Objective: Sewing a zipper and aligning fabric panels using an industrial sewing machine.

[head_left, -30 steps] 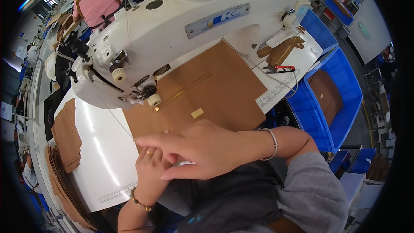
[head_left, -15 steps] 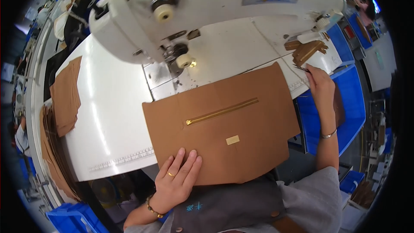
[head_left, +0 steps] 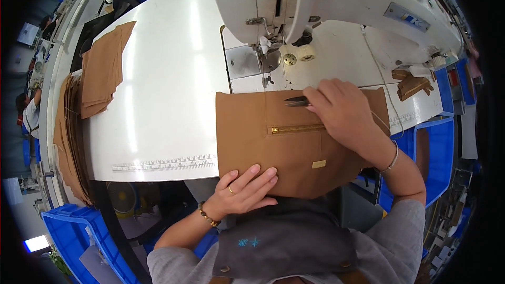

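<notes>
A brown panel (head_left: 242, 126) with a brass zipper (head_left: 294, 129) and a small gold tag (head_left: 319, 164) lies across the near edge of the white table. My left hand (head_left: 246, 190) rests flat on its lower left part, fingers stretched out. Over the panel's upper middle, my right hand (head_left: 342, 108) is closed on thread snips (head_left: 298, 101), whose dark blades point left, close to a thin thread on the panel. The snips' handles are hidden in my fingers. Just beyond the panel stands the sewing machine's needle area (head_left: 265, 47).
Brown pieces (head_left: 108, 71) lie at the table's left, beside a thicker stack (head_left: 71, 137) hanging over the edge. Brown zippered strips (head_left: 413, 85) sit at the right. Blue bins (head_left: 436, 147) stand right, and another blue bin (head_left: 68, 231) lower left.
My right hand has come left from the strips to the panel, bringing the snips over it. My left hand stays on the panel. The view has shifted, bringing the needle area into sight.
</notes>
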`<control>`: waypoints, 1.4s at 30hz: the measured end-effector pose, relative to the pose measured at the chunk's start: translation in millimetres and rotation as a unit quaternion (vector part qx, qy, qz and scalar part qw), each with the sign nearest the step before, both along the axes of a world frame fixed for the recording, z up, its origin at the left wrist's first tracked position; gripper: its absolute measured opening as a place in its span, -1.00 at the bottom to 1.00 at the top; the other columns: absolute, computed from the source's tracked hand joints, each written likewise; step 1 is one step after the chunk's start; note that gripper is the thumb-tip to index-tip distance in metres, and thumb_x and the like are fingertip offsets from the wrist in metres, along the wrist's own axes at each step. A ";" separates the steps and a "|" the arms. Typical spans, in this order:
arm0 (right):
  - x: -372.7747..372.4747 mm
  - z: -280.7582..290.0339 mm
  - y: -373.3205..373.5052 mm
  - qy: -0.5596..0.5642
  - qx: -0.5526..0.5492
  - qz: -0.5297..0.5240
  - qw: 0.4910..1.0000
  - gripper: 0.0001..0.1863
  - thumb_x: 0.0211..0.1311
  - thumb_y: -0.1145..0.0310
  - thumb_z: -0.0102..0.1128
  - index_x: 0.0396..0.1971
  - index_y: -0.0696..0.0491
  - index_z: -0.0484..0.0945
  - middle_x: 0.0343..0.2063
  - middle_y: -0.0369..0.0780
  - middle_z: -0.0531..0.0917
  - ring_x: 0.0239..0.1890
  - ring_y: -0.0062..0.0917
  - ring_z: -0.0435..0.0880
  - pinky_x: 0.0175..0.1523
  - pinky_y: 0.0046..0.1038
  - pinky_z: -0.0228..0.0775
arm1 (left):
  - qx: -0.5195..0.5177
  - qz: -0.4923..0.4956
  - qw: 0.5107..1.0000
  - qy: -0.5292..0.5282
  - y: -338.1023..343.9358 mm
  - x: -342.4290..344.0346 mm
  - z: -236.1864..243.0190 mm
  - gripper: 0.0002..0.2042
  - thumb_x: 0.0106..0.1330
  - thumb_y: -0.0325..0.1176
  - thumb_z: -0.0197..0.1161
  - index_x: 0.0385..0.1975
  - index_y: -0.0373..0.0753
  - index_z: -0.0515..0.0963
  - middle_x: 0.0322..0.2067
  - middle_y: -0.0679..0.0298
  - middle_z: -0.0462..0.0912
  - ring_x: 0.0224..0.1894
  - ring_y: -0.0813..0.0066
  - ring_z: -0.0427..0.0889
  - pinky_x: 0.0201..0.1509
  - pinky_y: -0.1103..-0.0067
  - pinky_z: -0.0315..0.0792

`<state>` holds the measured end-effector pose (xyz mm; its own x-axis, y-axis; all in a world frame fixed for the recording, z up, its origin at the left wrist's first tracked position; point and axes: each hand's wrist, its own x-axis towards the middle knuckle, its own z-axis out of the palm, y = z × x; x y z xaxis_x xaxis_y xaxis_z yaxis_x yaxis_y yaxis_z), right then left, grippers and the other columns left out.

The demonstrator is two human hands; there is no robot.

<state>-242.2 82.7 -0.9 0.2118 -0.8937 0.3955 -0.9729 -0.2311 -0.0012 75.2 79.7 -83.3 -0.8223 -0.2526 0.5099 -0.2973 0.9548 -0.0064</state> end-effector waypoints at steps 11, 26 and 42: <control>0.5 -8.1 -40.0 -0.004 0.042 0.044 0.998 -0.87 0.30 0.31 0.24 -0.24 0.01 0.55 -0.39 -0.29 0.57 -0.32 -0.44 0.66 -0.34 -0.33 0.54 | -0.079 -0.048 0.993 0.068 -14.1 -4.4 -19.4 -0.64 0.37 0.10 0.30 0.05 0.15 0.74 0.17 0.61 0.72 0.33 0.42 0.50 0.61 0.29 -0.04; -103.9 10.7 38.0 -0.014 0.009 -0.149 0.989 -0.77 0.36 0.35 0.27 -0.05 0.08 0.66 -0.30 -0.16 0.60 -0.21 -0.23 0.67 -0.17 -0.20 0.52 | -0.098 -0.041 0.990 0.088 -15.0 -6.9 -27.7 -0.72 0.34 -0.02 0.32 0.01 0.20 0.72 0.14 0.63 0.72 0.33 0.45 0.49 0.59 0.31 -0.01; -42.2 -0.7 28.5 -0.167 0.089 0.033 0.981 -0.60 0.30 -0.04 0.34 -0.37 0.02 0.51 -0.49 -0.23 0.61 -0.34 -0.22 0.68 -0.26 -0.21 0.49 | -0.034 -0.028 0.998 0.043 1.3 0.8 -10.6 -0.68 0.29 -0.30 0.37 0.04 -0.09 0.59 0.13 0.29 0.70 0.30 0.18 0.53 0.50 0.16 0.15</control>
